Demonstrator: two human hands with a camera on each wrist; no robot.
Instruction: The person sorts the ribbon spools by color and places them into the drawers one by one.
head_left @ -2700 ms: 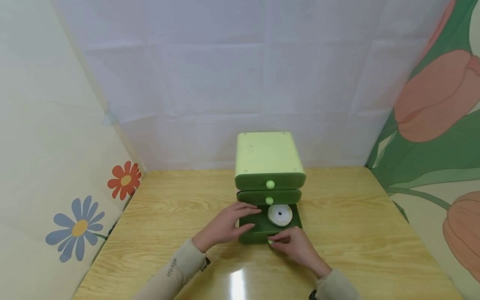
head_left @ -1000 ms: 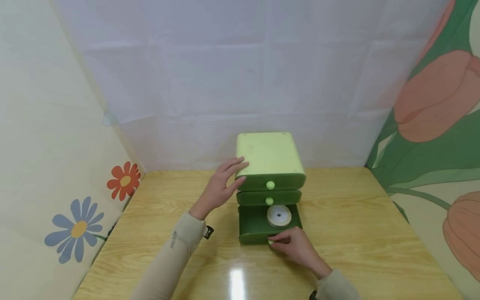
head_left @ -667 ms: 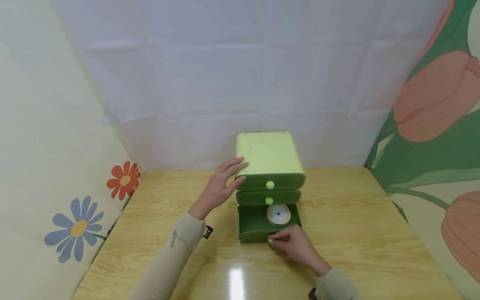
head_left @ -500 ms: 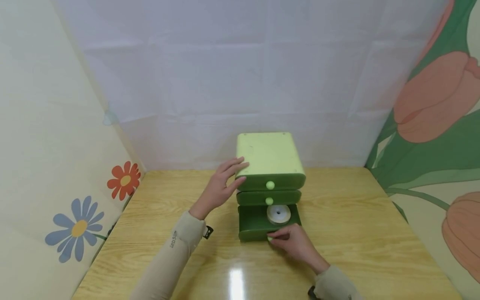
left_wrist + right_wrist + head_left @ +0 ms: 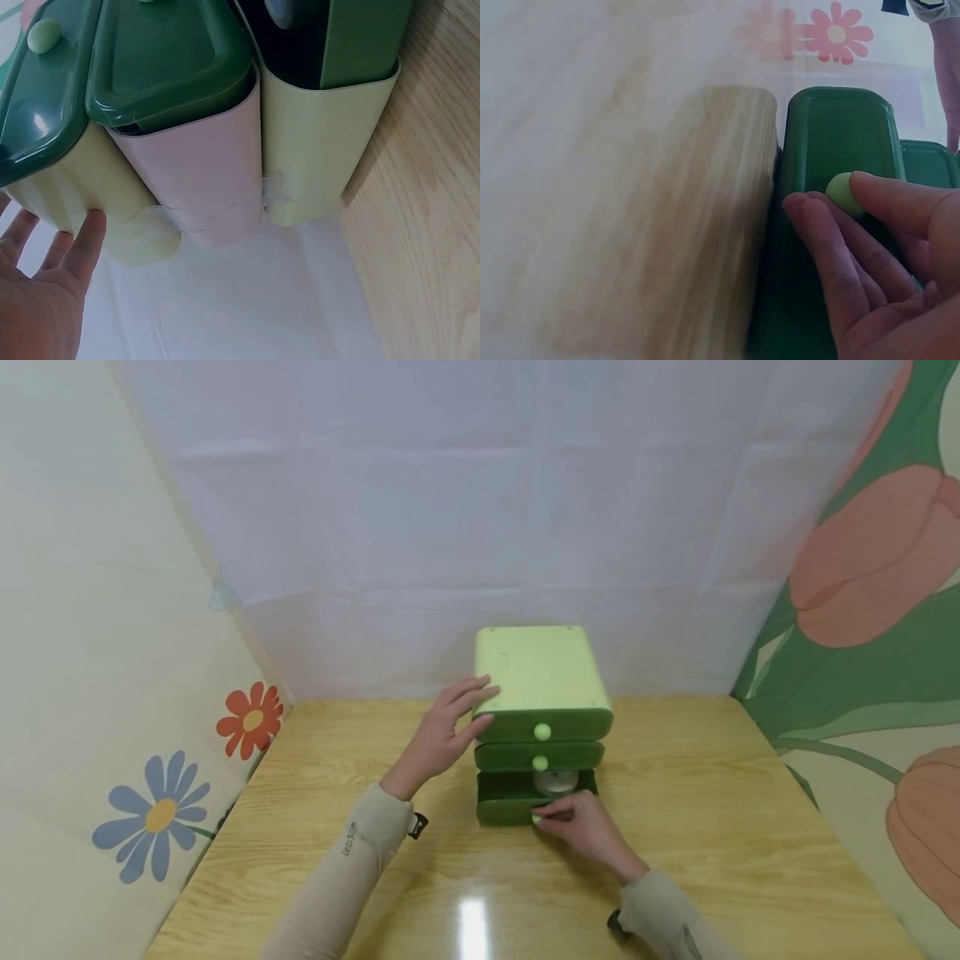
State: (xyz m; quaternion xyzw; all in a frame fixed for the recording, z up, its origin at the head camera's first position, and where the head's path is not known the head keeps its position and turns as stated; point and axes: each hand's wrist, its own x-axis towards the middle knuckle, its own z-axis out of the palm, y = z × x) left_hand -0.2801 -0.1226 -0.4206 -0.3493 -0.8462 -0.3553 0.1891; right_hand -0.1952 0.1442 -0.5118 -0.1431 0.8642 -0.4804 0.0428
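Note:
A small drawer cabinet (image 5: 536, 668) with a pale green top and dark green drawer fronts stands on the table. Its bottom drawer (image 5: 504, 812) is pulled partly out and holds a round white spool (image 5: 555, 783), half hidden under the middle drawer. My right hand (image 5: 588, 831) pinches the bottom drawer's light green knob (image 5: 843, 193) between thumb and fingers. My left hand (image 5: 442, 735) rests with extended fingers on the cabinet's upper left edge. In the left wrist view, fingertips of the left hand (image 5: 49, 292) lie along the top section's side.
The top drawer (image 5: 510, 724) and middle drawer (image 5: 502, 757) sit nearly flush above. Around the cabinet spreads a wooden table (image 5: 337, 760). A white cloth (image 5: 412, 527) hangs behind, and flower-patterned panels (image 5: 877, 560) flank the sides.
The left hand has moved from beside the open bottom drawer up to the cabinet's top left edge. The right hand has pushed the bottom drawer inward, carrying the spool further under the middle drawer.

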